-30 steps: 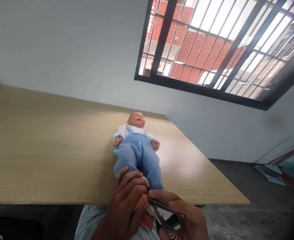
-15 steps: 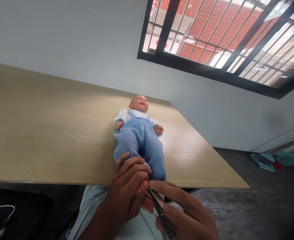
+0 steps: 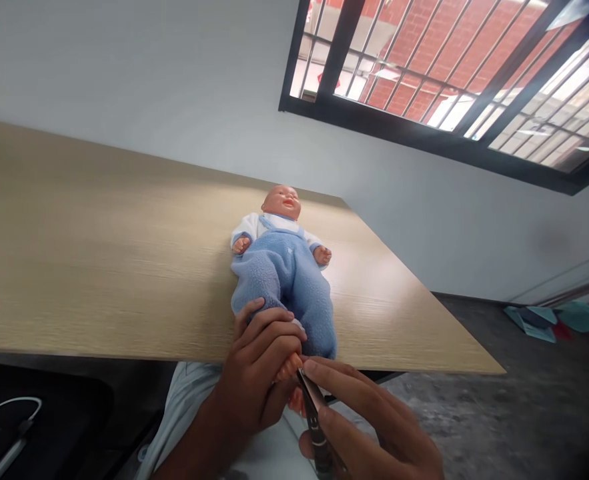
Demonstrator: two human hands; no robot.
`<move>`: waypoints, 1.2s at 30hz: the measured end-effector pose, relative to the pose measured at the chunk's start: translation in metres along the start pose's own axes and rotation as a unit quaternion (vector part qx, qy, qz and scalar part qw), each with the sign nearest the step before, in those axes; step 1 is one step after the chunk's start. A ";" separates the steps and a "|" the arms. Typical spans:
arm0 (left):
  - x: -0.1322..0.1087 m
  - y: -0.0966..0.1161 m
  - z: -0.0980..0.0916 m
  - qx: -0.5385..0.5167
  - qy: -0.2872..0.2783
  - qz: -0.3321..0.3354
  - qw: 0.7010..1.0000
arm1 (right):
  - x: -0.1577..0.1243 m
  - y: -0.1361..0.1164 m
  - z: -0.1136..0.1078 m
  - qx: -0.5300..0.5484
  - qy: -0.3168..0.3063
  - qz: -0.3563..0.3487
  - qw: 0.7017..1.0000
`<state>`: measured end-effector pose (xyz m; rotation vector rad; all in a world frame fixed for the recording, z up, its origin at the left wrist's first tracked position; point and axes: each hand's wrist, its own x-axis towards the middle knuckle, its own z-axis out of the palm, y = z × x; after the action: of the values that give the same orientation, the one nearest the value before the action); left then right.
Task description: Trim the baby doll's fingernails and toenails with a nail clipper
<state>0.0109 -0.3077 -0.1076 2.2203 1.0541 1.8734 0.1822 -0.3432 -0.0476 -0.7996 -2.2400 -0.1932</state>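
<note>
A baby doll [image 3: 287, 267] in blue fleece overalls and a white top lies on its back, its head toward the wall and its feet at the table's near edge. My left hand [image 3: 259, 367] is closed around one foot of the doll, with the orange toes [image 3: 289, 367] poking out past my fingers. In my right hand [image 3: 374, 420] are metal nail clippers [image 3: 314, 417], pinched between thumb and fingers. The tip of the clippers is at the toes; whether the jaws touch them is hard to see. Part of the other foot shows below.
The light wooden table [image 3: 99, 253] runs along a grey wall, its right edge slanting toward me. A barred window [image 3: 424, 67] is above. Teal items [image 3: 534, 323] lie on the dark floor at right. A white cable [image 3: 19, 440] lies on a black surface at lower left.
The view has shifted slightly, so the doll and table appear a little higher and farther right. Both hands keep their holds, and the clippers stay at the toes.
</note>
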 end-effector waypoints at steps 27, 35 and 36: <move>-0.002 -0.002 -0.001 -0.004 -0.011 0.005 1.000 | -0.006 0.000 0.010 0.023 0.018 -0.012 0.999; -0.004 -0.003 -0.001 0.003 -0.018 0.002 1.000 | -0.003 -0.001 0.011 0.039 0.048 -0.026 0.998; -0.004 -0.003 -0.001 0.002 -0.019 0.001 1.000 | -0.002 -0.002 0.011 0.040 0.048 -0.026 0.998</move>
<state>0.0081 -0.3077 -0.1122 2.2514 1.0495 1.8233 0.1755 -0.3414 -0.0573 -0.6770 -2.1650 -0.1626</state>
